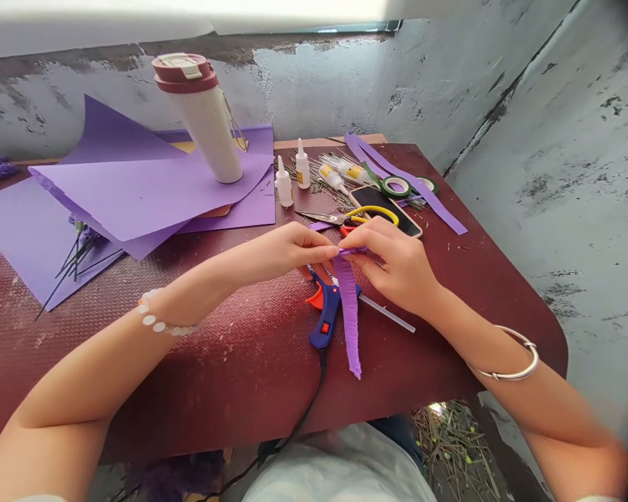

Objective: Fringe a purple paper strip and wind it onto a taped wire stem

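A fringed purple paper strip [349, 314] hangs down from between my two hands, its lower end over the table. My left hand [308, 249] pinches the strip's upper end between thumb and fingers. From the other side, my right hand [392, 258] grips the same end, where a bit of purple paper shows rolled or folded at the fingertips; whether a stem is inside is hidden. Right below the hands lies a blue and orange glue gun [326, 317] with a clear glue stick [390, 314] sticking out. Yellow-handled scissors [371, 215] rest just beyond my right hand.
A white tumbler [202, 122] stands on purple paper sheets [151, 192] at the left back. Small glue bottles [284, 185], wire stems, a phone [405, 219], green tape rolls [396, 185] and purple strips [423, 181] lie at the back right. The glue gun's cord [308, 411] crosses the front edge.
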The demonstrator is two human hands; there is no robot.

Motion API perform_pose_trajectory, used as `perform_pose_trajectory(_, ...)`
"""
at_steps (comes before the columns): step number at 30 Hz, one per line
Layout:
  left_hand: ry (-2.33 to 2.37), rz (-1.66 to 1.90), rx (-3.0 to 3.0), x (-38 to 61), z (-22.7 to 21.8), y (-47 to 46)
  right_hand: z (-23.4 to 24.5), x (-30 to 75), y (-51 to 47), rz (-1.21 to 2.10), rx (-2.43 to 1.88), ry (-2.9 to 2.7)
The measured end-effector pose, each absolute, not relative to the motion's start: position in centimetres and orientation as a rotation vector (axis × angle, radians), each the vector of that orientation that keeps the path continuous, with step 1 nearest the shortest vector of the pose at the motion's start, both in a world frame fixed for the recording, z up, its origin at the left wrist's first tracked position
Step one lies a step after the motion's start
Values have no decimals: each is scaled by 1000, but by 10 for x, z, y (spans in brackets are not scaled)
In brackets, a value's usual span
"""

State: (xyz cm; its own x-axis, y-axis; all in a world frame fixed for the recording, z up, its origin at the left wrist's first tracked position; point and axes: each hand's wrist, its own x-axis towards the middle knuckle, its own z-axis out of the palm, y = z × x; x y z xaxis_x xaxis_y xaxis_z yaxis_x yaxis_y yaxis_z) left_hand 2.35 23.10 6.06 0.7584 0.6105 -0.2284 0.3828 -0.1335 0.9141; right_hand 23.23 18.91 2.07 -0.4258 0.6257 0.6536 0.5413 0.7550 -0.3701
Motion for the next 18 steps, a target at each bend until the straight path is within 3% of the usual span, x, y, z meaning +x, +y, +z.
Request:
perform_pose_trajectory(7, 760, 316, 1714, 24, 61, 231, 21, 232, 190, -18, -784, -2119)
perform_pose_trajectory(13, 959, 526, 2258, 28, 54, 227, 21, 235, 189, 290, -939, -2104)
perform_pose_trajectory(18, 1068, 493, 2535, 30, 47, 225, 19, 232, 193, 359, -1024, -2114)
